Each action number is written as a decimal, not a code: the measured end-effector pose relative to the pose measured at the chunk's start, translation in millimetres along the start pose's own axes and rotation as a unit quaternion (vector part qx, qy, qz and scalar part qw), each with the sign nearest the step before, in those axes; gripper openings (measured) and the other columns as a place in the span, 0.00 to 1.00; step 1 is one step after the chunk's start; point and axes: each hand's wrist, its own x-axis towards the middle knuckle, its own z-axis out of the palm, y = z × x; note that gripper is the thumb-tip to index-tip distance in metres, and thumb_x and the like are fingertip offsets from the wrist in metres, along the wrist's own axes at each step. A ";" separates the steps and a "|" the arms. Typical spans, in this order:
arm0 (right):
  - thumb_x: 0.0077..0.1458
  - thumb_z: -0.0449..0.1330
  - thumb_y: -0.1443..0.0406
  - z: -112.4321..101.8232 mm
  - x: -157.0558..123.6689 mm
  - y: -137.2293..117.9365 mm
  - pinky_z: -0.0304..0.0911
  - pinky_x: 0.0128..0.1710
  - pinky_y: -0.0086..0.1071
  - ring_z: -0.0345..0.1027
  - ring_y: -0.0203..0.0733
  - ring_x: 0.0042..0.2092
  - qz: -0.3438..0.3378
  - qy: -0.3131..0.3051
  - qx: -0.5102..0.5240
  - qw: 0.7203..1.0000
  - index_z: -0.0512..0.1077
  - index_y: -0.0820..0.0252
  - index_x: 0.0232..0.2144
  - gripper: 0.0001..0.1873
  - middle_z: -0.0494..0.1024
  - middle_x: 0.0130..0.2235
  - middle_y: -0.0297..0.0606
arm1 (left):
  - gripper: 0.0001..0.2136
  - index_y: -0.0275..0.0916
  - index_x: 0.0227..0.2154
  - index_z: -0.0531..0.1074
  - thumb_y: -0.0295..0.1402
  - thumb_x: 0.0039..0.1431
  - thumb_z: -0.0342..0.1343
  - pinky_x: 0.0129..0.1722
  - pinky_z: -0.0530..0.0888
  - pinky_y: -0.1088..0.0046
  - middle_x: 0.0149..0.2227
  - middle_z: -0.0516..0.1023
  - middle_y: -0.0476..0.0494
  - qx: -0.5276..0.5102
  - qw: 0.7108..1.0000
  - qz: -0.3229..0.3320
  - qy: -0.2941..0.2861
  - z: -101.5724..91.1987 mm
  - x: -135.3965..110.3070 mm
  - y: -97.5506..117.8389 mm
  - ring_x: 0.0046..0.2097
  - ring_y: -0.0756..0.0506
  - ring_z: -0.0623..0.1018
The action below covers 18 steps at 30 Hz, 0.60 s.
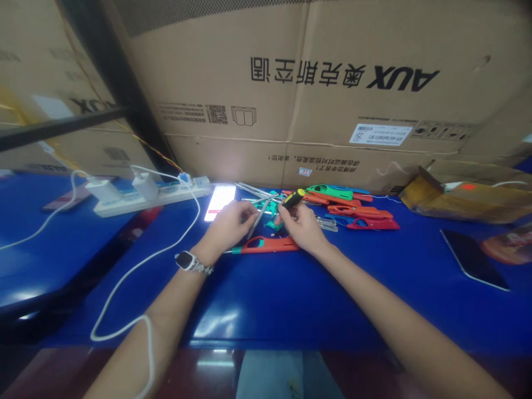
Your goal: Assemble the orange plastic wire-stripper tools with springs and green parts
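Blue table (291,299), two hands, one screwdriver (293,198), two phones.

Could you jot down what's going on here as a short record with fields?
surface: blue table
left hand: holds a thin metal rod
right hand: grips a screwdriver with a black-and-yellow handle
under hands: orange plastic part
behind hands: pile of orange and green parts, lit phone
left side: power strip with chargers
right side: dark tablet
back: cardboard boxes
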 end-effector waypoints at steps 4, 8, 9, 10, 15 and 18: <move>0.63 0.55 0.52 2.4 1.7 6.0 0.63 0.29 0.32 0.72 0.40 0.29 0.009 0.000 0.046 0.999 0.66 0.58 0.37 0.15 0.81 0.30 0.37 | 0.07 0.39 0.32 0.76 0.33 0.62 0.55 0.36 0.69 0.67 0.30 0.79 0.45 -0.006 1.000 0.004 -0.012 -0.2 0.3 -1.8 0.34 0.44 0.74; 0.60 0.58 0.48 -0.1 1.5 7.0 0.56 0.22 0.29 0.65 0.36 0.22 0.016 0.036 0.129 0.991 0.66 0.58 0.38 0.19 0.79 0.27 0.35 | 0.06 0.39 0.35 0.78 0.34 0.58 0.60 0.40 0.70 0.65 0.34 0.79 0.44 -0.018 1.000 0.012 -0.008 0.0 0.4 -0.9 0.38 0.43 0.75; 0.60 0.58 0.47 -1.8 1.1 5.4 0.54 0.20 0.29 0.61 0.34 0.21 0.019 0.043 0.149 0.988 0.66 0.58 0.37 0.20 0.78 0.26 0.34 | 0.07 0.38 0.35 0.78 0.35 0.57 0.62 0.40 0.70 0.65 0.35 0.79 0.44 -0.026 1.000 0.011 -0.009 0.5 0.4 0.4 0.39 0.43 0.75; 0.59 0.59 0.47 -3.7 0.6 3.1 0.52 0.19 0.28 0.58 0.32 0.19 0.022 0.048 0.171 0.984 0.66 0.57 0.37 0.20 0.77 0.25 0.33 | 0.08 0.38 0.36 0.78 0.36 0.56 0.64 0.40 0.71 0.65 0.36 0.78 0.44 -0.033 0.999 0.008 -0.011 1.1 0.5 2.2 0.39 0.43 0.75; 0.55 0.62 0.45 -12.1 -1.6 -8.6 0.48 0.15 0.27 0.53 0.30 0.17 0.027 0.064 0.249 0.966 0.64 0.57 0.32 0.23 0.75 0.22 0.31 | 0.09 0.38 0.36 0.80 0.36 0.53 0.68 0.38 0.70 0.66 0.34 0.79 0.44 -0.069 0.998 -0.010 0.003 6.8 0.8 11.4 0.37 0.44 0.75; 0.54 0.63 0.45 -13.8 -1.7 -10.0 0.49 0.15 0.26 0.54 0.30 0.17 0.027 0.072 0.266 0.961 0.64 0.57 0.32 0.23 0.75 0.22 0.31 | 0.05 0.38 0.33 0.80 0.33 0.56 0.65 0.39 0.70 0.67 0.33 0.80 0.45 -0.089 0.996 -0.001 0.007 10.6 0.3 12.6 0.36 0.44 0.75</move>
